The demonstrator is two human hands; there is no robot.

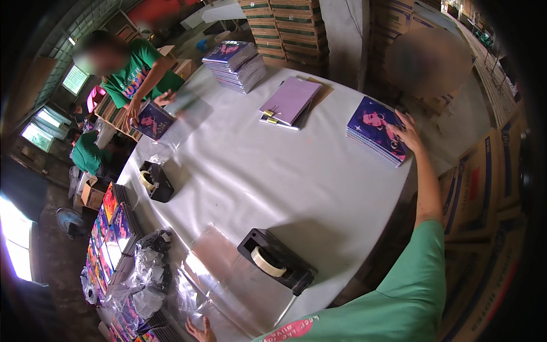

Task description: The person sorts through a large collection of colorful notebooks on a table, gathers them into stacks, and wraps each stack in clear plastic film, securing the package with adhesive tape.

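Note:
My right hand (408, 134) reaches to the far right of the table, onto a small stack of spiral notebooks (373, 128) with purple illustrated covers. Its fingers are spread over the right side of the top cover. At the lower edge, my left hand (200, 329) shows only in part, fingers apart and nothing visible in them. It is beside clear plastic sheets (228, 279) lying flat on the table. A black tape dispenser (276, 262) with a pale roll rests on the right part of those sheets.
Across the grey-white table (319, 188), a co-worker (137, 74) in green handles a wrapped notebook (152, 121). Nearby are a second tape dispenser (155, 182), a notebook pile (233, 65) and a lilac notebook (290, 100) with clips. Colourful notebook stacks (111, 233) and crumpled plastic (148, 273) line the left.

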